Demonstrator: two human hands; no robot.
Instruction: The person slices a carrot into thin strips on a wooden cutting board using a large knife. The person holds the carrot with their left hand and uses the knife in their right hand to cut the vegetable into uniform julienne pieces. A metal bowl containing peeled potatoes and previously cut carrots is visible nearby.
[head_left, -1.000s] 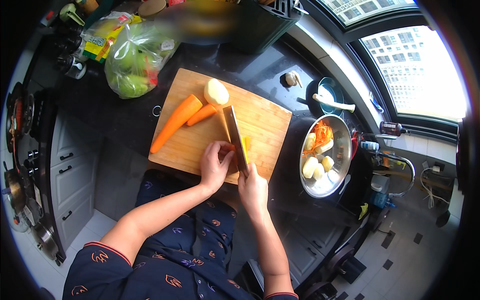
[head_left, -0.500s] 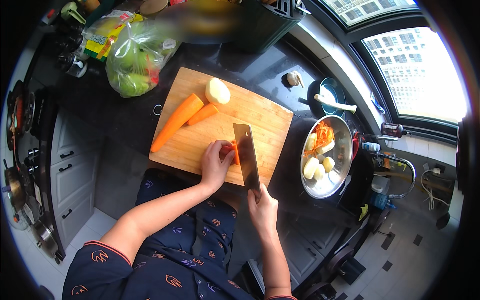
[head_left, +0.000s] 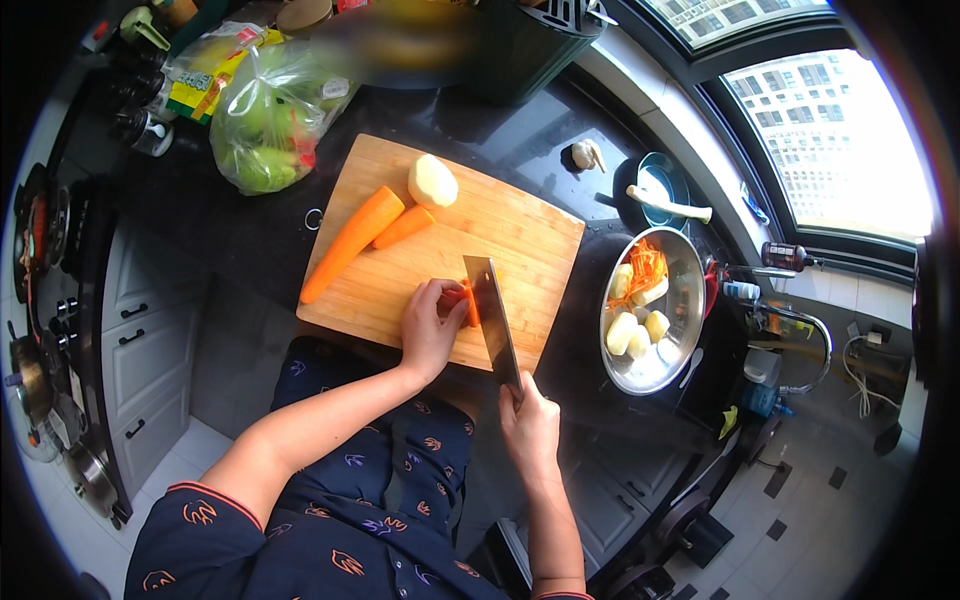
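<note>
On a wooden cutting board (head_left: 400, 275), my left hand (head_left: 432, 325) pinches a short piece of carrot (head_left: 471, 302), its fingertips curled over the near side. My right hand (head_left: 530, 425) grips the handle of a cleaver (head_left: 493, 320), whose broad blade stands just right of the carrot piece. Whether the edge touches the carrot or the board I cannot tell. Farther left on the board lie a long peeled carrot (head_left: 355, 243) and a shorter carrot piece (head_left: 404, 227). A peeled potato (head_left: 433, 181) sits by the board's far edge.
A steel bowl (head_left: 690, 310) with carrot peelings and peeled pieces stands right of the board. Beyond it are a garlic bulb (head_left: 584, 155) and a peeler (head_left: 670, 205) across a small dark bowl (head_left: 655, 178). A plastic bag of green vegetables (head_left: 265, 135) lies back left; a sink faucet (head_left: 815, 345) is right.
The cleaver's far end has dropped slightly nearer to me and its blade has tilted a little. My left hand stays on the carrot piece.
</note>
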